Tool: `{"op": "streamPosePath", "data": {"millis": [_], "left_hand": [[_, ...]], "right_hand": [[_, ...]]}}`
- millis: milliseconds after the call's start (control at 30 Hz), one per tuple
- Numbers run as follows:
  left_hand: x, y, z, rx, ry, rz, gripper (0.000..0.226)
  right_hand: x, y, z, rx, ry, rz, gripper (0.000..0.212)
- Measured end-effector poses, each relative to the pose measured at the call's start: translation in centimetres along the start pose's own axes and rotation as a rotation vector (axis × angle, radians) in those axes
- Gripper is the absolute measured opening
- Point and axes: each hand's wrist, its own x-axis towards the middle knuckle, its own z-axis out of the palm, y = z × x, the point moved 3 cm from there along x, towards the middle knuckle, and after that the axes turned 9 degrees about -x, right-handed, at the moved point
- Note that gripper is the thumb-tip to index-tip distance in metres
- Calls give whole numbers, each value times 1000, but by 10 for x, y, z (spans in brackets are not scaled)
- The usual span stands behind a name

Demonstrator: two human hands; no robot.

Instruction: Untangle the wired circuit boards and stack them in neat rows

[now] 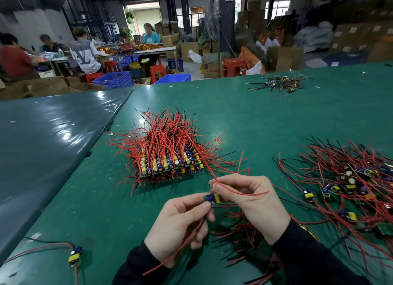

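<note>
A small wired circuit board [212,197] with a blue and a yellow part sits between both hands above the green table [244,119]. My left hand [180,225] pinches the board, and a red wire trails down from it. My right hand [251,201] pinches one of its red wires [238,190], which curves out to the right. Ahead lies a stack of boards in neat rows [170,163], their red and black wires fanning upward. A tangled heap of boards [348,184] lies at the right, with more loose wires under my right wrist.
One single board [74,256] with wires rests at the near left. A small pile of parts [278,83] lies at the far right of the table. A darker table [42,136] adjoins on the left. People work at benches in the background.
</note>
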Motion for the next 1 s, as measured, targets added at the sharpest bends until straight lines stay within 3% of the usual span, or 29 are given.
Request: {"op": "streamPosePath", "data": {"millis": [167,367,500,600,700,733,833,933,1000], "left_hand": [[-1,0,1,84,17,-8,19],[-1,-3,6,-11,88,60,7],[-2,-6,8,60,71,51,15],[-2,1,5,165,120,149,24],[0,12,-7,135,176,268,11],[0,15,-7,129,148,292,7],[-1,16,-5,164,-9,324,32],[-4,19,-3,248,-110,358,20],[-5,21,-5,274,-170,347,25]], "right_hand": [[-1,-1,-1,107,9,62,18],[-4,6,8,198,-17,185,45],[-6,6,11,189,-54,198,32],[-3,4,6,230,-41,208,24],[-2,0,4,171,-115,226,16],[-4,0,5,160,-162,245,14],[-8,3,11,132,-315,295,6],[-12,4,14,33,-430,296,6],[-14,2,14,-16,-495,282,14]]}}
